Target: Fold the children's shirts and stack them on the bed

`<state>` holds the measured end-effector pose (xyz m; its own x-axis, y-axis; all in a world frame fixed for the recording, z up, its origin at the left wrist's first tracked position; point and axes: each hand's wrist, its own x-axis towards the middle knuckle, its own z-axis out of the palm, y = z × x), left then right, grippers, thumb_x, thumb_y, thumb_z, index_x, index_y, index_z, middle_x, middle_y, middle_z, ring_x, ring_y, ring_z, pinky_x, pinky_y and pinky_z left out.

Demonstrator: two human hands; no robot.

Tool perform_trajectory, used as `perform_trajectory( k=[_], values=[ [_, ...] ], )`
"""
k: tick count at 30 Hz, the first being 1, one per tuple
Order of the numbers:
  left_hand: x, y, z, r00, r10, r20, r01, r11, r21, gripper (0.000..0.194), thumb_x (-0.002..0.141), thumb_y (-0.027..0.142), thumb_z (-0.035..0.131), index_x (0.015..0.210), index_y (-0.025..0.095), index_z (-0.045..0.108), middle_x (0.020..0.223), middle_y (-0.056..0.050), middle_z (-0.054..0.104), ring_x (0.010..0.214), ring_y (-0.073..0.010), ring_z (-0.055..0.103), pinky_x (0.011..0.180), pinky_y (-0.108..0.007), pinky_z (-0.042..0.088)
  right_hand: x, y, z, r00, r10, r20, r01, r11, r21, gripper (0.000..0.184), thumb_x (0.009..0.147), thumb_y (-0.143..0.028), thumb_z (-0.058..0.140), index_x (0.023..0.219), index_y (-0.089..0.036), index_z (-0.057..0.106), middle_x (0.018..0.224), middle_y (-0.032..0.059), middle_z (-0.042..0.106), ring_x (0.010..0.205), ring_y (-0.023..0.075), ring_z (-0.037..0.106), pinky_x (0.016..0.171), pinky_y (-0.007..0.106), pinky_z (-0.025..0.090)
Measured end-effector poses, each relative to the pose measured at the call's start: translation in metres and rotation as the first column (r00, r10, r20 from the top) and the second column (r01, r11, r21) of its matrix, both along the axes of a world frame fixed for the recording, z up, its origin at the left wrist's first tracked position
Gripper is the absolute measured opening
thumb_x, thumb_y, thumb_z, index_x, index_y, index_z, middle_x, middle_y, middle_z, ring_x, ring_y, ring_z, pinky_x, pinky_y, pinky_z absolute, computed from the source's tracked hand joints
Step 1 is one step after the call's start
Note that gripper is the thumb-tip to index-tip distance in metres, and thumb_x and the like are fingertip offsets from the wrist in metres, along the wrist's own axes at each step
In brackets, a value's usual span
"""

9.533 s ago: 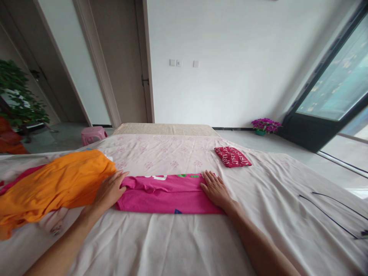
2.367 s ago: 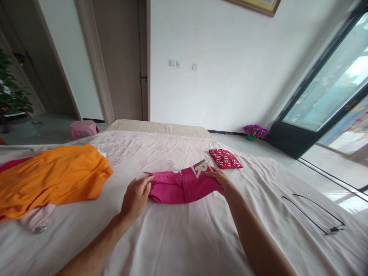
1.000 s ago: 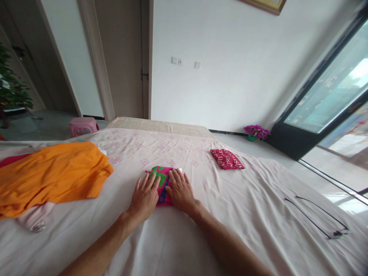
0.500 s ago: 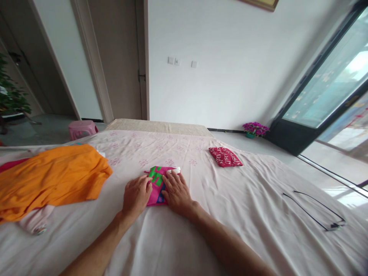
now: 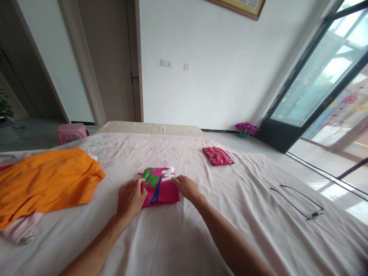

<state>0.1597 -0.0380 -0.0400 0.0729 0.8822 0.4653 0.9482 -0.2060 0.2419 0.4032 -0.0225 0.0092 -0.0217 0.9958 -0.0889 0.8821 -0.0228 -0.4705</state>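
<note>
The left hand (image 5: 131,197) pinches one side of the folded pink cloth (image 5: 163,191). The right hand (image 5: 186,186) pinches its other side, near the top.

Daylight glares from the right; edges stretch.

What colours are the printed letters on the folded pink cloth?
Green and white on the pink cloth; this shows best in the head view.
</note>
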Motion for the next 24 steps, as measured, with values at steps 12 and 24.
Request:
perform_trajectory(
  k=[12, 24],
  values=[
    [-0.005, 0.0, -0.005, 0.999, 0.03, 0.031, -0.029, 0.999, -0.045, 0.03, 0.084, 0.019, 0.052, 0.113, 0.019, 0.057, 0.113, -0.009, 0.069, 0.108, -0.0253, 0.063, 0.096, -0.041, 0.042, -0.038, 0.009, -0.02, 0.383, -0.193, -0.904, 0.047, 0.981, -0.19, 0.061, 0.065, -0.046, 0.079, 0.114, -0.019, 0.053, 0.098, 0.0056, 0.072, 0.087, 0.024, 0.069, 0.074, 0.034, 0.053],
    [0.005, -0.003, 0.005, 0.938, -0.32, 0.13, 0.275, 0.919, 0.283, 0.036, 0.09, 0.013, 0.045, 0.125, 0.021, 0.054, 0.137, -0.01, 0.058, 0.138, -0.0245, 0.044, 0.116, -0.049, 0.035, -0.001, 0.024, -0.025, 0.69, 0.004, -0.723, -0.004, 1.0, 0.001, 0.044, 0.072, -0.037, 0.073, 0.111, -0.019, 0.064, 0.097, 0.005, 0.073, 0.085, 0.0237, 0.068, 0.074, 0.035, 0.054]
  ],
)
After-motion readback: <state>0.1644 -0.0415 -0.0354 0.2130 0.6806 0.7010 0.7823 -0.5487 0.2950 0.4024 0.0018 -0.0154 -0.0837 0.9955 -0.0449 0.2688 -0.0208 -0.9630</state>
